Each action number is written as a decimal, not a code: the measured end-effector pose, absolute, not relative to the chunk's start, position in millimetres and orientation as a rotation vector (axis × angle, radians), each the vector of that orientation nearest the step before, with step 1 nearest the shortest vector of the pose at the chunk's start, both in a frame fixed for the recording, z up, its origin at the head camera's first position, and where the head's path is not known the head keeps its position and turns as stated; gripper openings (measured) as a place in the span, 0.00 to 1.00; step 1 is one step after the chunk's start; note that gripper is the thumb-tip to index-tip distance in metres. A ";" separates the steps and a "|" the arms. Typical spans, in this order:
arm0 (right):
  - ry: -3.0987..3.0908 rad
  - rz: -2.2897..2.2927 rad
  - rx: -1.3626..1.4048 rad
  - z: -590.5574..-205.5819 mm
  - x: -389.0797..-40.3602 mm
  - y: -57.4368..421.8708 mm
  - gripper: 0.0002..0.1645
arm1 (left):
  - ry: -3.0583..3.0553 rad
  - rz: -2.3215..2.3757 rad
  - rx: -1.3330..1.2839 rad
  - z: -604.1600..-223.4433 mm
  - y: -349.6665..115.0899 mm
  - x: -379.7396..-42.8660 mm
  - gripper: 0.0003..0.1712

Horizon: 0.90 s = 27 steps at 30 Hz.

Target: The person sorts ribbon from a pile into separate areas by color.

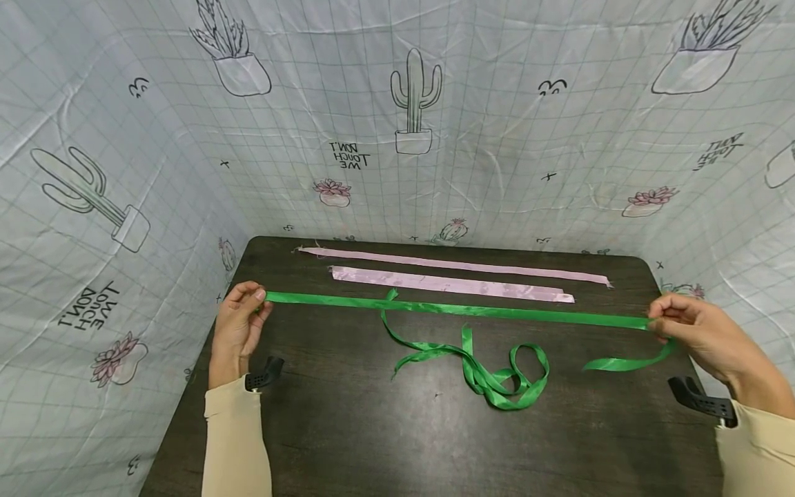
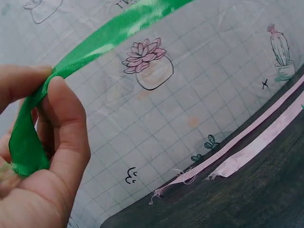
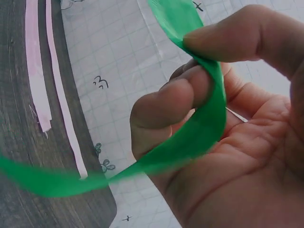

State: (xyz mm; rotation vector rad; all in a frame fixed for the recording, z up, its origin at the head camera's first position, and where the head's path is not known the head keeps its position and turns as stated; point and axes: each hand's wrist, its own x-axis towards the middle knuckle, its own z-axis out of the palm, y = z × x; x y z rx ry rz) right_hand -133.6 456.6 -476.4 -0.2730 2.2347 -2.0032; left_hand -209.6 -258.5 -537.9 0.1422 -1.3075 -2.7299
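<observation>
A green satin ribbon (image 1: pixel 459 308) is stretched straight between both hands above the dark table. My left hand (image 1: pixel 241 317) pinches it near one end between thumb and finger; in the left wrist view a short green tail (image 2: pixel 28 147) curls down into the palm. With thumb and fingertips, my right hand (image 1: pixel 695 328) pinches the other side. From there a loose tail (image 3: pixel 190 142) loops past the palm and trails off to the left. Below the taut span, more green ribbon (image 1: pixel 515 400) lies in loose loops on the table.
Two pink ribbon strips, a narrow one (image 1: pixel 459 266) and a wider one (image 1: pixel 447 283), lie flat near the back edge of the dark wooden table (image 1: pixel 348 442). Their ends are frayed. A cactus-print cloth (image 1: pixel 484 117) hangs close behind and at the sides.
</observation>
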 end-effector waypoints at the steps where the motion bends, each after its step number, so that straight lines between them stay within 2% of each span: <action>1: 2.209 -2.024 -0.281 -477.1 -133.5 457.9 0.22 | -1.280 -2.737 0.154 -537.5 -260.0 -210.3 0.18; 10: 2.204 -2.009 -0.297 -479.9 -134.0 467.9 0.23 | -1.137 -2.762 0.260 -533.7 -278.9 -220.5 0.15; 17: 2.086 -2.118 -0.224 -498.6 -136.2 483.6 0.25 | -1.164 -2.763 0.347 -541.1 -291.6 -224.0 0.16; 27: 1.935 -2.279 0.006 -518.6 -137.0 506.5 0.23 | -1.232 -2.757 0.494 -553.0 -298.2 -236.4 0.14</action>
